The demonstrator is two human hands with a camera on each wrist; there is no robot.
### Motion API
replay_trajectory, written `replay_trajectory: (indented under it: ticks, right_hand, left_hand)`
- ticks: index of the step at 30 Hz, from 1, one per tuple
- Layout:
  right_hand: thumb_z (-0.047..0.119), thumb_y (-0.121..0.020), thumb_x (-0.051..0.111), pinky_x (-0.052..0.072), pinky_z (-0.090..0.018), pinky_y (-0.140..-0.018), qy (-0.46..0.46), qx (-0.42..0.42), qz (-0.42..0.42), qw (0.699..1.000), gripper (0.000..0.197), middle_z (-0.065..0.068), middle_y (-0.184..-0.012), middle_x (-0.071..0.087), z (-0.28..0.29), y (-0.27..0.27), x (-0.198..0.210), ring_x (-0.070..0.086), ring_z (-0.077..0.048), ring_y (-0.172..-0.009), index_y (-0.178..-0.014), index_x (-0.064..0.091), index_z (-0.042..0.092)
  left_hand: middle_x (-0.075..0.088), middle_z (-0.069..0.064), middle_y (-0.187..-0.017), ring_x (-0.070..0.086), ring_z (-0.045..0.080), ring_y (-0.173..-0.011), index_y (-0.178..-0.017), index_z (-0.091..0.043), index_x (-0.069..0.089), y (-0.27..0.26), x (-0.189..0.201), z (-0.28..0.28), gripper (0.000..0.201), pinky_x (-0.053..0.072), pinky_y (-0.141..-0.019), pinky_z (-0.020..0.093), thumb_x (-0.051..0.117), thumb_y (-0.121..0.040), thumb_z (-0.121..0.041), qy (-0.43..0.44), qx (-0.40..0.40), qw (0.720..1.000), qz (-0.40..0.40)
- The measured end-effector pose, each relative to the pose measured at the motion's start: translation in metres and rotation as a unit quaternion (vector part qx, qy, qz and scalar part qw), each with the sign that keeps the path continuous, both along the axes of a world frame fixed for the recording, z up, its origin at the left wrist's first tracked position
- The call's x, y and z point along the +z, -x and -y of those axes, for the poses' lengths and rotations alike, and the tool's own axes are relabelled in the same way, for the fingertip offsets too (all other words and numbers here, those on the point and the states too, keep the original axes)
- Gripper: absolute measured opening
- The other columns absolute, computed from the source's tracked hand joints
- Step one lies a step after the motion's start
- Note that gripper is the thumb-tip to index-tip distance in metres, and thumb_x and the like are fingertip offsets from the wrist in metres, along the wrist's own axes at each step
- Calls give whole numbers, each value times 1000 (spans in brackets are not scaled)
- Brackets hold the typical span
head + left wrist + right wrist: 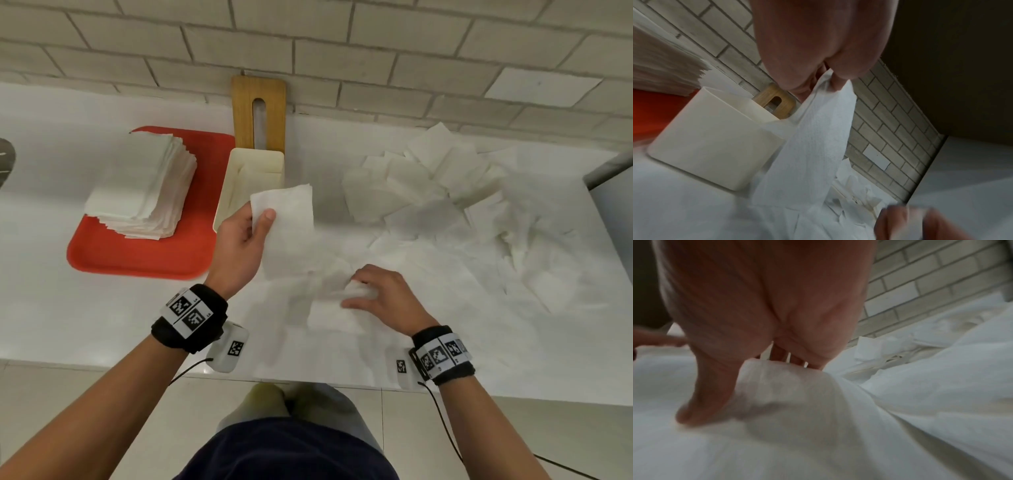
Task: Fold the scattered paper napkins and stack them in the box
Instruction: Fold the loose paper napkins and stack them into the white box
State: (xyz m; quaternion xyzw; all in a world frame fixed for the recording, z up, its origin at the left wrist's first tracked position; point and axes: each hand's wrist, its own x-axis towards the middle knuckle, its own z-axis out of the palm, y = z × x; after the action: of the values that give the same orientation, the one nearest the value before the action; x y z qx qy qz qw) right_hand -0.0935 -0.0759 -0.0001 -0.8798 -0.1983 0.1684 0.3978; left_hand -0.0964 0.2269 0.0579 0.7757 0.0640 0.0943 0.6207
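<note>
My left hand (pixel 255 222) pinches the upper corner of a white folded napkin (pixel 291 226), which hangs lifted just right of the cream box (pixel 226 192). In the left wrist view the left hand (pixel 830 78) pinches that napkin (pixel 813 146) beside the box (pixel 715 146). The box's inside looks bare from above. My right hand (pixel 363 291) lies lower right on the table, its thumb and curled fingers gripping a bunched napkin (pixel 335 315). The right wrist view shows the right hand (pixel 748 386) with the raised fold of that napkin (pixel 797 402) between thumb and fingers.
Many loose napkins (pixel 428 181) lie scattered over the right half of the white table. A tall stack of napkins (pixel 144 185) sits on a red tray (pixel 137 257) at the left. A wooden lid (pixel 258 92) leans on the brick wall behind the box.
</note>
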Motion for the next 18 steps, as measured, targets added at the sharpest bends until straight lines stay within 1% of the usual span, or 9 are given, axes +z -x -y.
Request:
replay_trajectory:
  ticks: [2,4,5,8,11,13,15,17,18]
  right_hand:
    - [38,-85,91,45,-30,-68,-92,-82,-20,992,42,7,-74,58,-6,-7,24,53,-12,-68,-82,61,9]
    - [38,-90,88,55,-45,-74,-179,-133,-29,975,41,-8,-84,72,-19,-14,49,65,-31,-76,-93,68,2]
    - [33,-93,85,59,-47,-80,-220,-149,-30,964,33,-8,-95,79,-28,-16,61,74,-32,-87,-103,73,4]
    - [20,-102,76,61,-41,-81,-299,-210,-19,931,18,-7,-106,81,-51,-26,78,78,-26,-97,-114,73,8]
    - [24,-105,71,62,-39,-78,-335,-282,-22,899,18,-8,-102,81,-58,-38,74,78,-23,-92,-114,65,9]
    - [31,-107,67,62,-45,-82,-318,-325,-39,890,18,-9,-101,81,-51,-45,61,78,-26,-91,-111,61,13]
    - [33,-108,65,60,-46,-81,-305,-351,-54,884,17,-12,-101,81,-40,-48,46,75,-24,-85,-108,61,17]
    - [32,-108,63,58,-41,-78,-309,-369,-64,874,18,-12,-99,81,-30,-48,39,72,-19,-81,-110,62,14]
    - [29,-109,62,58,-35,-75,-316,-375,-67,869,19,-8,-95,80,-27,-47,38,71,-14,-78,-112,61,10]
  left_hand:
    - [80,1,-112,77,30,-105,-128,-28,71,-5,-5,4,30,60,-92,62,54,-110,-45,4,-8,1000,-20]
    - [79,6,-112,75,33,-106,-126,-22,71,-9,-9,13,36,58,-95,61,50,-111,-47,7,-37,998,-42]
    - [79,7,-113,73,34,-108,-124,-21,72,-11,-10,18,38,57,-99,59,48,-111,-48,11,-48,997,-52]
    - [78,2,-111,71,22,-103,-117,-21,74,-14,-13,31,37,53,-98,42,44,-112,-43,32,-54,996,-58]
    - [64,12,-88,59,20,-83,-107,-2,64,-17,-15,31,47,48,-82,40,45,-112,-45,23,-23,997,-68]
    - [55,9,-82,52,19,-78,-104,1,59,-16,-14,25,50,44,-75,38,44,-112,-46,-6,-2,998,-64]
    - [57,14,-81,51,16,-76,-104,0,59,-14,-13,18,51,43,-73,37,44,-111,-49,-35,11,998,-59]
    - [62,16,-81,54,8,-69,-107,-12,61,-11,-11,13,29,43,-69,35,46,-114,-36,-78,18,996,-41]
    - [62,14,-79,54,10,-63,-115,-18,59,-9,-9,12,15,44,-68,34,47,-114,-27,-100,20,994,-27]
